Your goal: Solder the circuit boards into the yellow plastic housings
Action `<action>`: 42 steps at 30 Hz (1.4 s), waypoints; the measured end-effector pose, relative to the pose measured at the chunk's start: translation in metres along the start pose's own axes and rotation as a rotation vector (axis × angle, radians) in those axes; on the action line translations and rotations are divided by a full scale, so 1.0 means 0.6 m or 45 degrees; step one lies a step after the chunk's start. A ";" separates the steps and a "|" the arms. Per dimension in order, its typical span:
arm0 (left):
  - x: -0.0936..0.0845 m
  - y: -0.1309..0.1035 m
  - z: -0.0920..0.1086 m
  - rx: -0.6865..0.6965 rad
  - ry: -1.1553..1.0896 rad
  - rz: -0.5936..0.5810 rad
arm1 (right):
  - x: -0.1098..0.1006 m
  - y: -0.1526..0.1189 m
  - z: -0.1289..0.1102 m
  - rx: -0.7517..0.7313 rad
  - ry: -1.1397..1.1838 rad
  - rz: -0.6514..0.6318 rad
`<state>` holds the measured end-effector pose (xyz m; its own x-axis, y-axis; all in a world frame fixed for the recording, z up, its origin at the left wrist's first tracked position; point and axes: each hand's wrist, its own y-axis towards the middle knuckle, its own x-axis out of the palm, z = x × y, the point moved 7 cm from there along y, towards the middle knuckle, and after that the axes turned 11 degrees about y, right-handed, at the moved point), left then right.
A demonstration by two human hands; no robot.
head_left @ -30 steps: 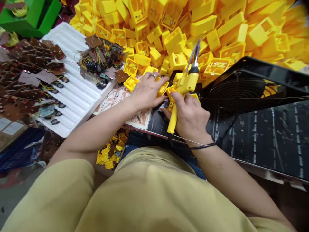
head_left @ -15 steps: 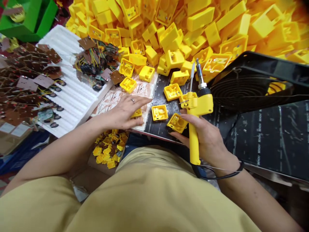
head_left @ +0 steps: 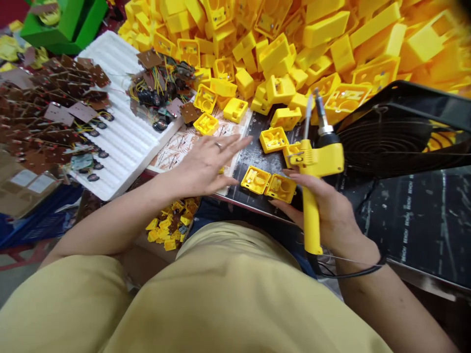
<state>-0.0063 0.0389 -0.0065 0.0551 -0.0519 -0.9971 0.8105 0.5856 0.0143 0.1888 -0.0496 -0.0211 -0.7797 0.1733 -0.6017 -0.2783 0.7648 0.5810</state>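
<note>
In my right hand [head_left: 331, 211] is a yellow soldering gun [head_left: 312, 215], its handle lying between thumb and fingers and its metal tip [head_left: 321, 110] pointing away from me. Fingertips of the same hand also straddle a small open yellow case [head_left: 280, 188] on the bench. Touching that case on its left is another open yellow case [head_left: 255, 180] with small metal parts inside. My left hand [head_left: 200, 164], a ring on one finger, is spread palm down left of the pair. A sliver of yellow shows beneath it, mostly hidden.
A large heap of yellow cases [head_left: 272, 54] fills the back. To the right leans a black fan [head_left: 393, 132]. On the left, a white foam tray [head_left: 128, 132] bears wired circuit boards [head_left: 66, 113]. Below the bench edge is a box of yellow pieces [head_left: 171, 225].
The two open cases near my right hand were apart and now sit side by side, touching. My left hand has moved slightly right. The whole view has shifted a little.
</note>
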 end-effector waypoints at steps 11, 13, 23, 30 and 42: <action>0.019 -0.037 -0.011 0.173 -0.184 -0.120 | -0.020 0.011 -0.011 -0.064 -0.075 0.259; 0.013 -0.037 0.002 0.285 -0.187 -0.134 | -0.001 0.017 -0.014 -0.084 -0.065 0.132; 0.049 -0.045 0.013 -0.112 -0.179 0.259 | 0.057 0.027 -0.012 -0.190 -0.121 -0.142; -0.066 -0.008 -0.110 -0.264 0.210 0.337 | 0.059 0.019 -0.001 -0.241 -0.092 -0.225; -0.215 -0.016 -0.333 -0.819 -0.057 0.418 | 0.037 0.025 -0.006 -0.203 -0.042 -0.030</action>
<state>-0.1378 0.2019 0.1069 0.2720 0.1837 -0.9446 0.2453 0.9359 0.2526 0.1654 -0.0363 -0.0238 -0.7538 0.1792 -0.6322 -0.3836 0.6611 0.6448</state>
